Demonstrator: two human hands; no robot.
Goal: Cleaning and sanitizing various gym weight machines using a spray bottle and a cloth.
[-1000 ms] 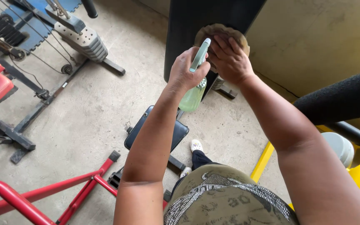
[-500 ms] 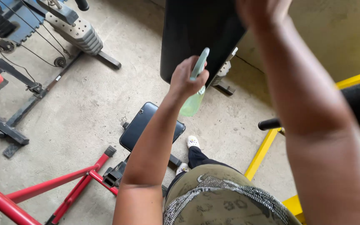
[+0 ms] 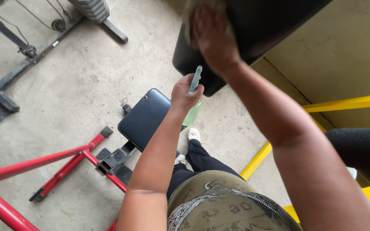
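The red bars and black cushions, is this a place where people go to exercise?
Most likely a gym. A weight stack with cables, a red metal frame and a small black padded seat stand on the concrete floor, and a big black pad is overhead.

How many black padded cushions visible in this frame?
2. One large black pad at top, under the right hand and its cloth. One small seat pad on the floor, left of the left hand holding the spray bottle. Others may sit off frame.

Open concrete floor (image 3: 78, 94) left of the black pad (image 3: 253, 25); red frame (image 3: 43, 164) and small seat (image 3: 144, 119) below.
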